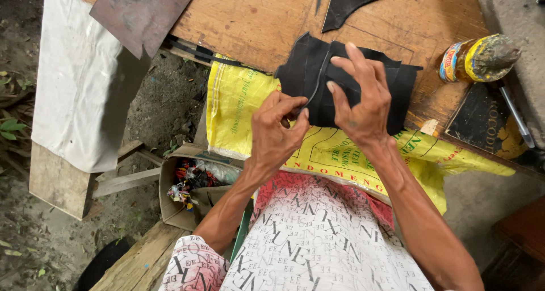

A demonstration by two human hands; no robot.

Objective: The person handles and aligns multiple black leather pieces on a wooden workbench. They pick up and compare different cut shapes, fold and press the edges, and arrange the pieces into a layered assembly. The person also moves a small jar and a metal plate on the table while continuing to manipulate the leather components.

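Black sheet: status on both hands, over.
Left hand pinching thin black strip. Right hand pressing black sheet flat on wooden board. Bottle off right, clear.

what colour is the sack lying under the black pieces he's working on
Yellow sack with dark printing, seen in the head view.

A: Layout check?

B: Rubber sheet [318, 78] lies on the wooden board [250, 18], its near edge over the woven sack [238, 103]. Right hand [363, 101] lies on the sheet; left hand [278, 129] just left of it, pinching a thin strip [317, 84] running up across the sheet.

A: Around it?

B: Bottle [477, 58] on its side at the board's right, pen [516, 118] just below it. Rubber offcut [352, 1] behind the sheet. Metal plate [142, 13] at the board's far left. Cardboard box [187, 189] on the ground, lower left.
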